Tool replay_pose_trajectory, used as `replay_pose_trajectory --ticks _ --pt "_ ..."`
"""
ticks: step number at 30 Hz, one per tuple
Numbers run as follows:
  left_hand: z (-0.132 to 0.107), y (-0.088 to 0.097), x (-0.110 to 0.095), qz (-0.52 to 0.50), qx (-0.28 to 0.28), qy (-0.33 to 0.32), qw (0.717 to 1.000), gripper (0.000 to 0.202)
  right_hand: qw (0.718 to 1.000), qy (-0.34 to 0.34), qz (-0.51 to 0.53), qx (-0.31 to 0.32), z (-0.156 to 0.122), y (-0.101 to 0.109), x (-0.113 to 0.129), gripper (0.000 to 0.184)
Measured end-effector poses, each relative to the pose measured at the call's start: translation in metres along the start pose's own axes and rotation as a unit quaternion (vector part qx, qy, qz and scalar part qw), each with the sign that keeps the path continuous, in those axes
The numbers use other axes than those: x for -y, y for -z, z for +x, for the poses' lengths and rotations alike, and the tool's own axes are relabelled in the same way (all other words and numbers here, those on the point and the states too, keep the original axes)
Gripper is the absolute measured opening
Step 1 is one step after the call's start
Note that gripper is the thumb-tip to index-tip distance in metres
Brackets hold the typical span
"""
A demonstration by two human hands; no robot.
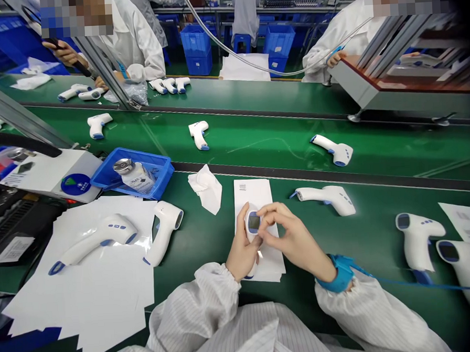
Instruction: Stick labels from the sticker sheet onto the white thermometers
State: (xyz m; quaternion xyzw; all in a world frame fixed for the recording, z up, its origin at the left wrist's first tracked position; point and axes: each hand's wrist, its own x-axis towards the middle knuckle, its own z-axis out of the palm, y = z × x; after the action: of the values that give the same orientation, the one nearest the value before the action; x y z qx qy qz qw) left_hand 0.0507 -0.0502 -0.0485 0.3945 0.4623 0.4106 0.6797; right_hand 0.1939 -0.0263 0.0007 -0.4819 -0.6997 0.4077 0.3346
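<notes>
Glossy plastic thermometer (251, 211), matt paper sheet (256, 193)

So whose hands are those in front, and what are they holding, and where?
The left hand holds a white thermometer by its grip, below the screen; the right fingertips touch beside the screen.

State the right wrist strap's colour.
The wrist strap is blue; head view shows it best.

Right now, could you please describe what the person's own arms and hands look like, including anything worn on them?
The left hand and right hand are bare, without gloves. Both arms wear white striped sleeves with gathered cuffs. A blue strap circles the right wrist, with a thin blue cord trailing from it.
</notes>
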Motion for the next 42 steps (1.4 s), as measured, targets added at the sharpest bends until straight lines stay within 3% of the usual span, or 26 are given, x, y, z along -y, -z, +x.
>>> replay_pose_trajectory --ticks 7,20,32,42 --pt "-0.001 -0.002 0.0 0.004 -0.01 0.0 1.0 0.073 1.0 -0.011 0.02 -0.015 0.023 0.002 -0.007 0.007" --pt "-0.001 -0.005 -0.007 0.009 -0.024 0.016 1.0 0.074 0.998 -0.021 0.039 -0.052 0.027 -0.005 -0.006 0.006" --pt "-0.004 -0.004 -0.011 -0.037 0.005 0.001 0.999 0.076 0.998 -0.016 0.031 -0.056 0.026 -0.006 -0.007 0.007" --pt "0.0 0.001 0.002 -0.032 0.0 0.023 0.999 0.065 0.997 -0.008 0.028 -0.067 0.028 -0.009 -0.009 0.008"
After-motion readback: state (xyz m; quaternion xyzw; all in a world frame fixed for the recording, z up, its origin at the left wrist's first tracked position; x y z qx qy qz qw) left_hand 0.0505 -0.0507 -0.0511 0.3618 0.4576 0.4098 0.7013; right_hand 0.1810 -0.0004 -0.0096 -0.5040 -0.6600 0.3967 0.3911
